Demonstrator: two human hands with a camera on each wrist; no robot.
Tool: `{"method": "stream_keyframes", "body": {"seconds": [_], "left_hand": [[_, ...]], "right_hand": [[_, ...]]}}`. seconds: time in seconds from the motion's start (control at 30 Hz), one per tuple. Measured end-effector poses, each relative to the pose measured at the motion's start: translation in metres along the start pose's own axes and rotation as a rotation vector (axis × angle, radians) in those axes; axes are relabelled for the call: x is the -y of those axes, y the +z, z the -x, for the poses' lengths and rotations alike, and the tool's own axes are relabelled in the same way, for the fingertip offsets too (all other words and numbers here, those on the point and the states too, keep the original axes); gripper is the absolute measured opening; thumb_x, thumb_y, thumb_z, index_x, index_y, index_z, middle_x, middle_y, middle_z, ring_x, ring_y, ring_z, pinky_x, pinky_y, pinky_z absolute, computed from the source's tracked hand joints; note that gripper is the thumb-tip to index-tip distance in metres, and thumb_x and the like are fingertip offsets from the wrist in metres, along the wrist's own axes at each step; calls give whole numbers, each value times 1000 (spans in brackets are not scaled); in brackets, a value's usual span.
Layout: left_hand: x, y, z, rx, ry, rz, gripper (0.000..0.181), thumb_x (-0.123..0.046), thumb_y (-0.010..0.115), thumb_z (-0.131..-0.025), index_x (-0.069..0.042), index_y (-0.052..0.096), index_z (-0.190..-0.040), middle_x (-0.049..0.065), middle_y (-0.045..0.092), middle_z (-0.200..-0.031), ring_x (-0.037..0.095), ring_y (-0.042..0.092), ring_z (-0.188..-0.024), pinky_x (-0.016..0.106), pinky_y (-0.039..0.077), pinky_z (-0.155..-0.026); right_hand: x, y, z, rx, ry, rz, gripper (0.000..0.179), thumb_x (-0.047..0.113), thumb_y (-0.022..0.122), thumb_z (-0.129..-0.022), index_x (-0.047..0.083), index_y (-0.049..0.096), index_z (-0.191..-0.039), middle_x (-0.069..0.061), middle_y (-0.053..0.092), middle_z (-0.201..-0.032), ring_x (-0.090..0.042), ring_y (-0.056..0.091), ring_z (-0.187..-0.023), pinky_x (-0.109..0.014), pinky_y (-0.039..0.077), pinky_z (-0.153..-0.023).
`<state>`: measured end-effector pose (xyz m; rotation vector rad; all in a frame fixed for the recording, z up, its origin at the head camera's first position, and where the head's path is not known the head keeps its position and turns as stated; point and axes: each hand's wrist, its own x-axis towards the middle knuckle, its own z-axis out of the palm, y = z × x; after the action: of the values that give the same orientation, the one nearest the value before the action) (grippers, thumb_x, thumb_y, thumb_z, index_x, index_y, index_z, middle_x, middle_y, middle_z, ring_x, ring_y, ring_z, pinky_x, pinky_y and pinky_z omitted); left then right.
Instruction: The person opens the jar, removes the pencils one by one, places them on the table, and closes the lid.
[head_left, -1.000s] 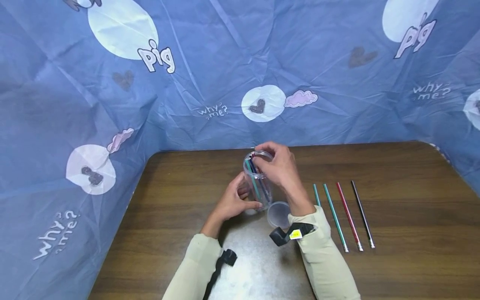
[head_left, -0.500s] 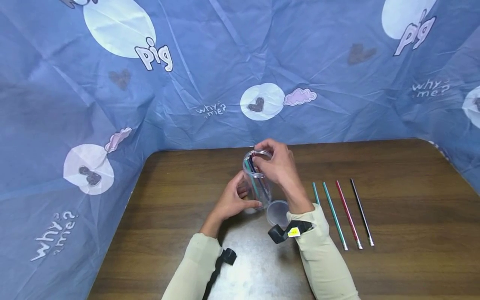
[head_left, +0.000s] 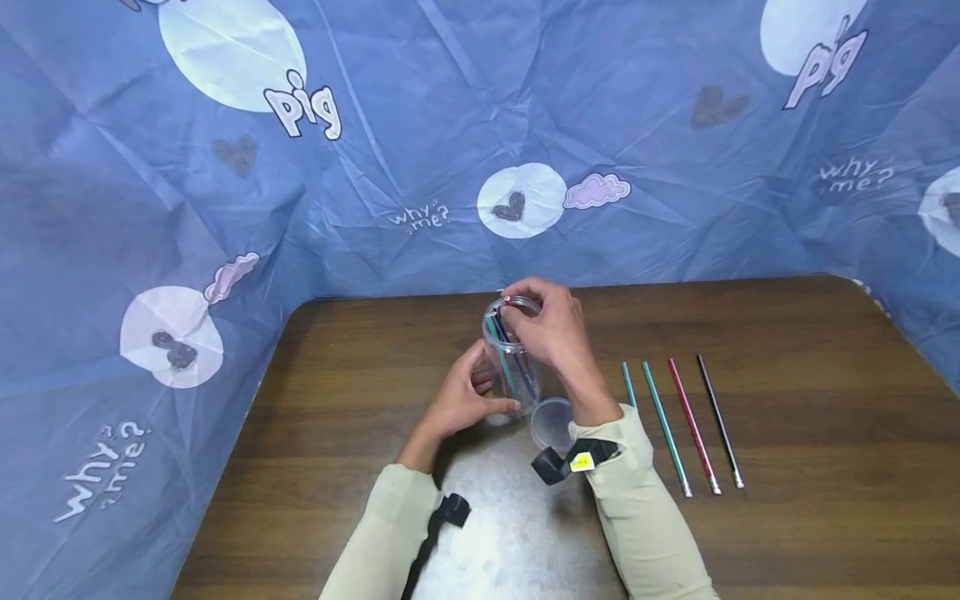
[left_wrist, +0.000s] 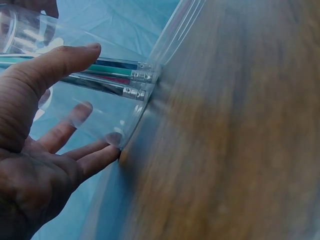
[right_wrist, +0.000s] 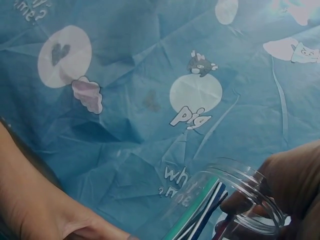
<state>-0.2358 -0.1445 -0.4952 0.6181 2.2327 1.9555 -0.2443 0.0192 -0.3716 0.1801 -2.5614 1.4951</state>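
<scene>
A clear plastic jar (head_left: pixel 529 393) stands on the table with several pencils inside. My left hand (head_left: pixel 459 402) holds its lower side, thumb in front and fingers behind. The right hand (head_left: pixel 557 332) reaches into the mouth from the right and pinches a red pencil (right_wrist: pixel 222 228), whose tip shows at the rim. A green pencil (right_wrist: pixel 192 210) and a dark blue pencil (right_wrist: pixel 207 214) lean beside it, tips up. In the left wrist view, metal ferrules (left_wrist: pixel 141 76) of pencils rest at the jar's base. My right fingertips are partly hidden by the rim.
A round translucent lid (head_left: pixel 551 425) lies just in front of the jar. To the right, two teal pencils (head_left: pixel 667 429), a red pencil (head_left: pixel 694 427) and a black pencil (head_left: pixel 720 421) lie in a row on the wooden table (head_left: pixel 825 400). A blue printed cloth (head_left: pixel 420 150) hangs behind.
The red pencil's tip has risen slightly at the jar's rim with my right fingers. My left hand keeps its hold on the jar. The head view has shifted a little.
</scene>
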Motion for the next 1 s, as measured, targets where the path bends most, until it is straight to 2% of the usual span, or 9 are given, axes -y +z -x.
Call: {"method": "stream_keyframes", "body": {"seconds": [0.27,0.5,0.63,0.83,1.0], "left_hand": [[-3,0,-1,0,-20,-3,90,12,87,-66,-12,47,-142,13,58,-136,33,57,-124,43,48,-101],[-2,1,0,-15,-26,-49,85,9,87,-66,-12,48,-139,13,59,-134,33,58,-123,43,49,-100],[-1,1,-1,-16,-16,-43,86,9,87,-66,-12,48,-140,12,59,-133,33,59,-121,43,50,-100],[-1,3,-2,-13,49,-7,94,8,88,-67,-16,42,-145,11,59,-136,30,60,-120,44,50,-98],[-4,8,-3,-62,119,-15,95,4,88,-69,-17,39,-148,8,61,-133,24,61,-118,41,49,-101]], "right_hand": [[0,-2,0,-27,-8,5,18,15,73,-87,11,77,-104,-6,75,-105,-24,67,-101,-41,49,-90],[0,-2,1,-51,-15,5,19,14,74,-87,10,78,-105,-8,75,-105,-24,69,-101,-41,50,-90],[0,-2,1,-55,-3,1,21,16,74,-88,10,78,-107,-8,75,-106,-24,68,-103,-41,50,-90],[-1,-1,1,-64,7,6,21,20,74,-88,12,78,-107,-6,75,-106,-23,68,-104,-41,50,-89],[-2,2,1,-75,2,-17,18,20,74,-88,12,79,-104,-5,76,-103,-21,69,-101,-40,50,-88]]}}
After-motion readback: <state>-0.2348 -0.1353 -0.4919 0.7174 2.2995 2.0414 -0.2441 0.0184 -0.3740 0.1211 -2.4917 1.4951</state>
